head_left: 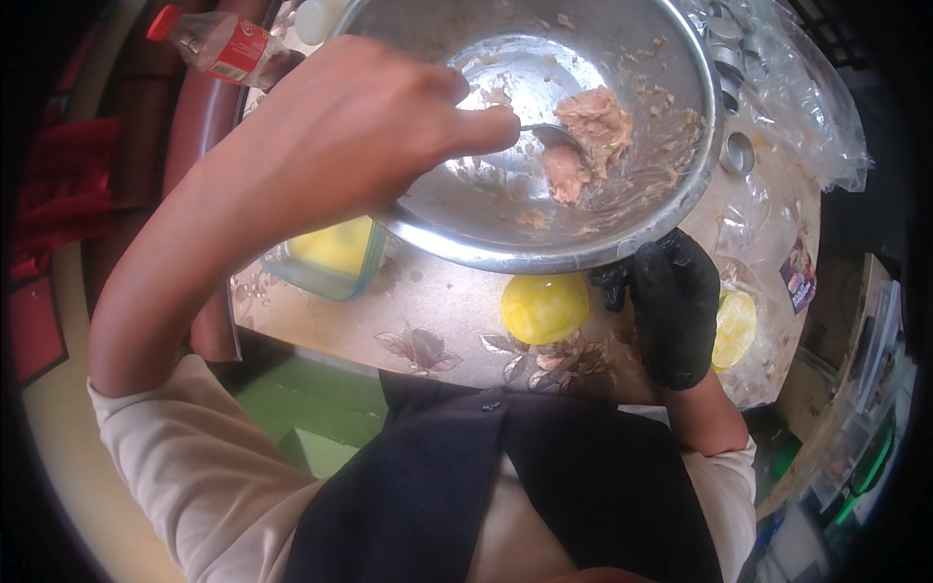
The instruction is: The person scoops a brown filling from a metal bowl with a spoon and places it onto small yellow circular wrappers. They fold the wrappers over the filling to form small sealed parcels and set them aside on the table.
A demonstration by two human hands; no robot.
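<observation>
My left hand [389, 121], bare, is closed round the handle of a metal spoon [550, 134]. The bowl of the spoon is against a lump of pale pink minced meat [595, 126] inside a large metal mixing bowl [569, 260]. Smears of the same mince cling to the bowl's inner wall. In a black glove, my right hand [675, 316] is at the near right rim of the bowl, its fingers bent against the edge; the fingertips are partly hidden. Close to the glove lies a flat yellow dough round [544, 309], just below the bowl.
A second yellow round [735, 330] lies on clear plastic right of the glove. A plastic tub [364, 264] with yellow contents stands at left. Beyond are a soda bottle [219, 47], a metal ring [738, 154] and a clear plastic bag [816, 107], on a flower-patterned table [437, 325].
</observation>
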